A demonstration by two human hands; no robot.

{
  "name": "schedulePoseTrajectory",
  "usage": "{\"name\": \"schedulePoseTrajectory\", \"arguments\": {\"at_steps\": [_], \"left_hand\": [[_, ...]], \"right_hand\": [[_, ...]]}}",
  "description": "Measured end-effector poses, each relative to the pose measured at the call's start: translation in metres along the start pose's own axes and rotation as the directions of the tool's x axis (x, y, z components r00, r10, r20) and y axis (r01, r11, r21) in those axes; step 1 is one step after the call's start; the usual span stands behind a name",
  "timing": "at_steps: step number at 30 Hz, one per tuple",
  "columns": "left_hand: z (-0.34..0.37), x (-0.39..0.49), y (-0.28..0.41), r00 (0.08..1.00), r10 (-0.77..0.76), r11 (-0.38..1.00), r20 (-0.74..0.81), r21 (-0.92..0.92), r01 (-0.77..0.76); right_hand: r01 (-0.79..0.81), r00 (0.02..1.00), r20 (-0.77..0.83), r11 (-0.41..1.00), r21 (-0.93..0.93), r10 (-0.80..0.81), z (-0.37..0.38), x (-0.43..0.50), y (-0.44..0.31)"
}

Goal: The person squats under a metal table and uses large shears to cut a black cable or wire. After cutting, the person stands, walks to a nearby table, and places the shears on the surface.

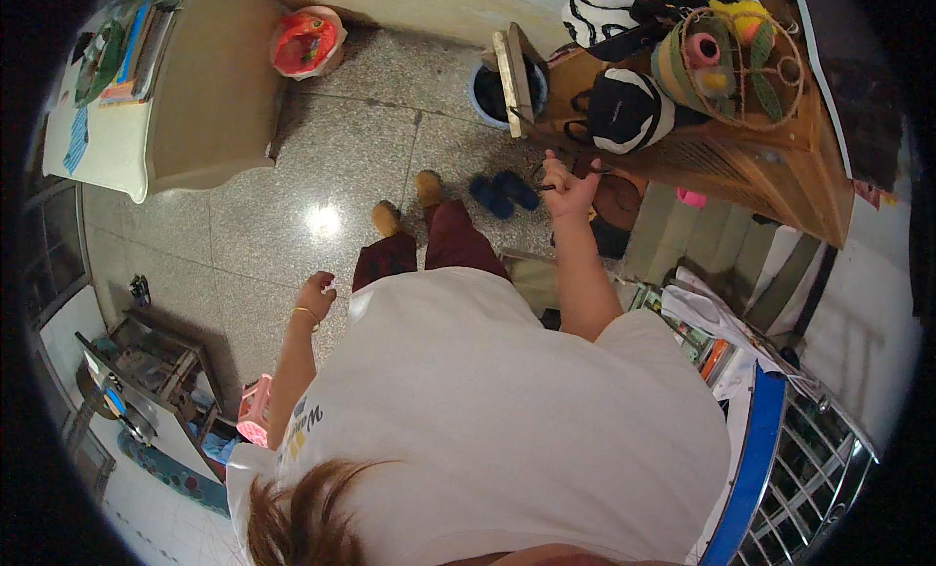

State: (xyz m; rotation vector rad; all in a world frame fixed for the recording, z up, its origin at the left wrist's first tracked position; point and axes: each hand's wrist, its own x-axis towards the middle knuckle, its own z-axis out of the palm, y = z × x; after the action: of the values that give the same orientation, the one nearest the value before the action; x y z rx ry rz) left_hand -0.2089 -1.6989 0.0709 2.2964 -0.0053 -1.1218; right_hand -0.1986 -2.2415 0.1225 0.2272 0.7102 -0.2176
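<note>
My left hand (pixel 316 295) hangs beside my left thigh, fingers loosely bent, thumb apart, with nothing visible in it. A thin yellow band circles that wrist. My right hand (pixel 567 184) reaches forward, palm up, near the front of a wooden cabinet (pixel 775 153). Thin dark ends of some object (pixel 547 188) show at both sides of this hand; the object is too small to identify. Just beyond the fingers, a black and white bag (pixel 621 112) rests on the cabinet. Next to it stands a round woven basket (pixel 669 72) with a leaf-decorated lid.
A blue-rimmed bucket (pixel 479 102) stands by the cabinet, and dark blue slippers (pixel 504 193) lie on the speckled floor (pixel 278 215). Left are a cream-coloured table (pixel 212 91) and an open-topped case (pixel 157 420). A red-lined bin (pixel 311 43) is ahead; a metal rack (pixel 812 471) is behind right.
</note>
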Motion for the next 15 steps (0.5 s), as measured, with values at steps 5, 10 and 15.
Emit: {"name": "schedulePoseTrajectory", "arguments": {"at_steps": [5, 10, 15], "left_hand": [[-0.012, 0.000, -0.004, 0.996, -0.085, 0.991, -0.025, -0.106, 0.082], [-0.001, -0.004, -0.004, 0.995, -0.094, 0.995, -0.024, -0.025, 0.094], [0.008, -0.010, -0.005, 0.995, -0.087, 0.996, 0.052, -0.022, 0.089]], "right_hand": [[-0.003, 1.000, 0.011, 0.987, 0.163, 0.001, 0.005, 0.004, -0.006], [0.014, 1.000, -0.003, 0.966, 0.259, -0.014, -0.003, 0.013, -0.003], [0.039, 0.999, 0.002, 0.933, 0.358, -0.042, -0.006, 0.030, 0.013]]}}
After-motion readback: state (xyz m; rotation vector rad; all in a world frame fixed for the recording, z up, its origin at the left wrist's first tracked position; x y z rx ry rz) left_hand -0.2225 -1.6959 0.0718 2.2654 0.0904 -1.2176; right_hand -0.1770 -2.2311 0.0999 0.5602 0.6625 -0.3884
